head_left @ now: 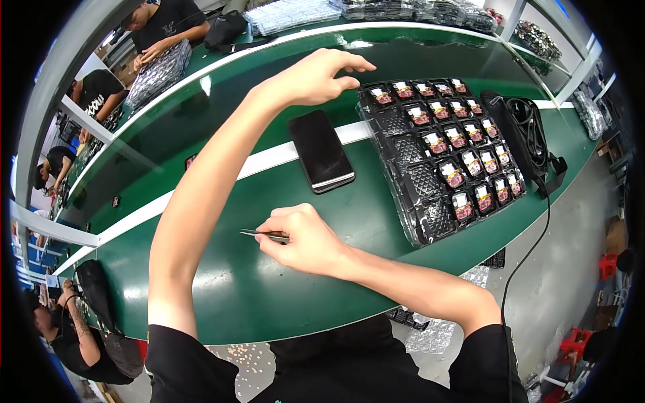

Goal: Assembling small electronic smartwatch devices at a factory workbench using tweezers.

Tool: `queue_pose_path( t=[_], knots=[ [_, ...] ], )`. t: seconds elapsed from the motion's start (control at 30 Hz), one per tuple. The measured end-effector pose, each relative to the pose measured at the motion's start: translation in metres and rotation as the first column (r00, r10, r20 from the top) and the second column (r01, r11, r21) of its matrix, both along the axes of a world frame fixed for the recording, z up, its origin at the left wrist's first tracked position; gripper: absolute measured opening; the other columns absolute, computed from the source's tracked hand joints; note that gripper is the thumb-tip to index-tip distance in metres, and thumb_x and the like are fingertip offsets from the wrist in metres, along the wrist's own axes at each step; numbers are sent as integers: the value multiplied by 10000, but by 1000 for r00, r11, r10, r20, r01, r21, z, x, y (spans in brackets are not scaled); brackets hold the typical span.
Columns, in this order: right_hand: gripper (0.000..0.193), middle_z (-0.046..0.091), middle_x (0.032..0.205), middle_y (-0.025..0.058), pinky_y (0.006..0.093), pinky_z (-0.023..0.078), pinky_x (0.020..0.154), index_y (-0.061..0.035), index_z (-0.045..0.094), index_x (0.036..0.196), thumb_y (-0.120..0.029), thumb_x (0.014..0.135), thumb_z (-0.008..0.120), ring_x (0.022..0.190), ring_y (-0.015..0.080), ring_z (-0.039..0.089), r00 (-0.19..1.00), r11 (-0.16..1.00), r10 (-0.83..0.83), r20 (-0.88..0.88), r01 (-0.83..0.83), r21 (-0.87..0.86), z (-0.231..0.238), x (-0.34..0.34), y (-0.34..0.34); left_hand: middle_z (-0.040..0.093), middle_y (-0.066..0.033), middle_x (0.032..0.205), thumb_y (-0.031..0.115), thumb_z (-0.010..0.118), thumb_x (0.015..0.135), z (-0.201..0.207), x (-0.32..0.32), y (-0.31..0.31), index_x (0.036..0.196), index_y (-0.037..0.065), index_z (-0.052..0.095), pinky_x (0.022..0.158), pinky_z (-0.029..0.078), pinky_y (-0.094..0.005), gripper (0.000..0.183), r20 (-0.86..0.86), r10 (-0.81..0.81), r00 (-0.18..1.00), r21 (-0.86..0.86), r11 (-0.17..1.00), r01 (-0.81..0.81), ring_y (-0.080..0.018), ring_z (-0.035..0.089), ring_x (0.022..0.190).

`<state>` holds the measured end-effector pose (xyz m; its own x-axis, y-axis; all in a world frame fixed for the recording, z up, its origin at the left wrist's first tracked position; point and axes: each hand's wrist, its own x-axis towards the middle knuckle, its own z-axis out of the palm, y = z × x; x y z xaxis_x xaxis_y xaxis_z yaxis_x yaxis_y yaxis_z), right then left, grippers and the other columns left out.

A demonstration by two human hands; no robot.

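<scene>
My left hand (314, 75) reaches out over the far side of the green bench, fingers stretched and thumb apart, with nothing seen in it. Its fingertips are close to the far left corner of a black plastic compartment tray (407, 149). Small dark pieces with white, yellow and pinkish-red faces (454, 138) fill most of the tray's pockets; several pockets along its left side hold none. Nearer to me, my right hand (302, 238) pinches a pair of thin metal tweezers (267, 234), tips pointing left above the bench. Between the hands and the tray lies a dark smartphone (321, 151).
Right of the tray lies a black pouch with a coiled cable (527, 134), its cord hanging over the bench edge. A white strip (259, 163) runs along the green bench (222, 295). Clear plastic trays (292, 13) are stacked at the back. Other people work at the left.
</scene>
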<state>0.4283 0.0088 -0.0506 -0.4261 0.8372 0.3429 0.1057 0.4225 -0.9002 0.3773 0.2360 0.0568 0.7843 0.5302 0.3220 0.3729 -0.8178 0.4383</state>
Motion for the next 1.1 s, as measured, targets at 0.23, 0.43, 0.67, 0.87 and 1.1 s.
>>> queue_pose_path(
  t=[0.23, 0.43, 0.67, 0.87, 1.1],
  knots=[
    [154, 717, 751, 124, 340, 482, 557, 41, 831, 1027, -54, 920, 775, 600, 172, 623, 1000, 999, 17, 8, -16, -29, 1, 0, 1, 756, -198, 1338, 380, 839, 954, -7, -120, 16, 1354, 37, 755, 1104, 555, -461, 534, -613, 343, 711, 12, 905, -426, -333, 703, 1291],
    [155, 728, 766, 120, 325, 470, 562, 29, 840, 1036, -68, 926, 788, 607, 163, 627, 1000, 999, 27, -4, -27, 17, 3, -4, 1, 693, -193, 1197, 156, 765, 997, -49, -159, -17, 1244, 28, 707, 988, 570, -484, 284, -407, 403, 820, 74, 909, -410, -398, 695, 1141],
    [142, 667, 696, 81, 315, 399, 540, 24, 844, 1020, -77, 923, 817, 570, 116, 541, 998, 999, -38, 43, 37, 22, 9, -1, 0, 677, -179, 1147, 125, 729, 998, -52, -193, -51, 1205, 25, 711, 961, 566, -483, 231, -334, 447, 830, 78, 891, -448, -386, 686, 1106],
    [158, 684, 711, 96, 319, 425, 558, 32, 840, 1033, -82, 928, 809, 584, 128, 561, 996, 1000, -24, 85, 23, 13, 17, -4, -5, 688, -153, 1075, 133, 701, 881, -52, -248, -78, 1208, 63, 697, 888, 579, -475, 334, -325, 550, 770, 142, 833, -535, -357, 708, 1021],
    [166, 658, 684, 77, 306, 397, 548, 23, 849, 1054, -71, 921, 812, 588, 99, 537, 994, 999, -34, 104, 34, 2, 17, -5, -4, 724, -174, 948, 151, 706, 863, -45, -256, -80, 1194, 46, 709, 821, 582, -473, 348, -347, 507, 789, 75, 853, -516, -369, 729, 888]
  ],
)
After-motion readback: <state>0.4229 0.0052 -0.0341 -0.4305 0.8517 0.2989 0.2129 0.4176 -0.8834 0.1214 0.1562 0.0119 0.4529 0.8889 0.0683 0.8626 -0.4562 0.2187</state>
